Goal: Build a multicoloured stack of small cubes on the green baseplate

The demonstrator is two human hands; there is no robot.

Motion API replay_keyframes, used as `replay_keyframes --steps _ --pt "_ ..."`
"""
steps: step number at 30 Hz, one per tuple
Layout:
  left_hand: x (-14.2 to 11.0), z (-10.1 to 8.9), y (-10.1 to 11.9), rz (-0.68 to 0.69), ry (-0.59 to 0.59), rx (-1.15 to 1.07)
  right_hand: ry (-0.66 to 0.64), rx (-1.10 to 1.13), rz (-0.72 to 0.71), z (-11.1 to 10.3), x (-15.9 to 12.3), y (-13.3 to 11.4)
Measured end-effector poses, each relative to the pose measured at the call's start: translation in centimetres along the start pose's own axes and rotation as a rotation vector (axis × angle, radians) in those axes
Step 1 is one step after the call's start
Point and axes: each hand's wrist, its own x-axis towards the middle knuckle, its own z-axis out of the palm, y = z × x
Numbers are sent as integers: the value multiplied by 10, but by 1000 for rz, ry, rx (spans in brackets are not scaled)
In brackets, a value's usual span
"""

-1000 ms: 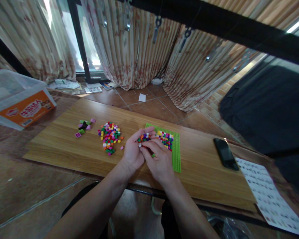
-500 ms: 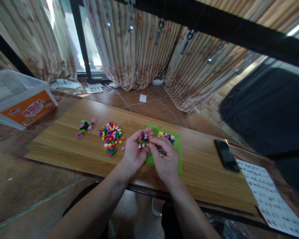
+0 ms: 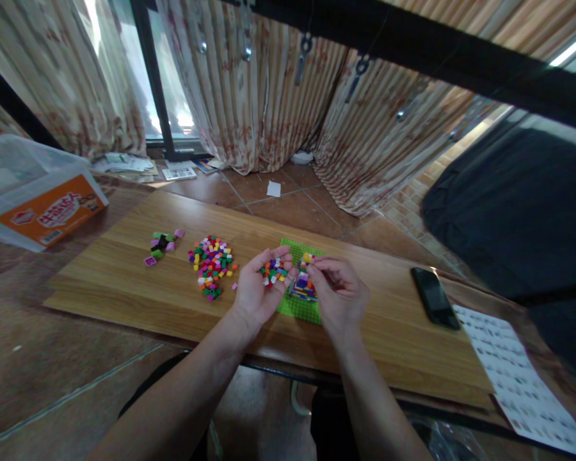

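My left hand (image 3: 255, 287) is cupped palm up, with a heap of small toy bricks (image 3: 273, 271) in many colours resting in it. Beside it, my right hand (image 3: 340, 291) pinches thumb and forefinger at the top of a multicoloured brick structure (image 3: 303, 289). A small toy brick seems to be in that pinch, mostly hidden by the fingertips. The structure stands on a green studded baseplate (image 3: 299, 312), whose right part is covered by my right hand.
A loose pile of bricks (image 3: 213, 259) lies left of my hands on the wooden board (image 3: 139, 282). Farther left are several pink, green and black bricks (image 3: 162, 243) and a clear plastic box (image 3: 38, 157). A phone (image 3: 434, 297) and a printed sheet (image 3: 521, 368) lie at the right.
My right hand has moved from the left palm rightward to the brick structure, its fingers still pinched. More of the bricks in my left palm and of the structure's front now show.
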Motion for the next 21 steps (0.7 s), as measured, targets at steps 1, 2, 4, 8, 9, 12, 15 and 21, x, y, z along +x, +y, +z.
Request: replay_keyframes --steps 1,2,4,8,9,12,15,21 --pt "0 0 0 -2 2 0 14 -9 23 -1 0 1" --pt "0 0 0 -3 5 -1 27 -21 49 -2 1 1" --pt "-1 0 1 -4 12 -1 46 -43 95 -4 2 4" --pt "0 0 1 3 9 1 34 -106 88 -7 3 10" --pt "0 0 1 3 6 2 20 -132 68 -8 3 11" --pt "0 0 1 3 5 10 -31 -196 11 -9 4 10" --pt "0 0 1 8 8 17 -47 -224 -30 -11 5 7" --pt "0 -2 1 10 3 14 -15 -284 -77 -13 8 0"
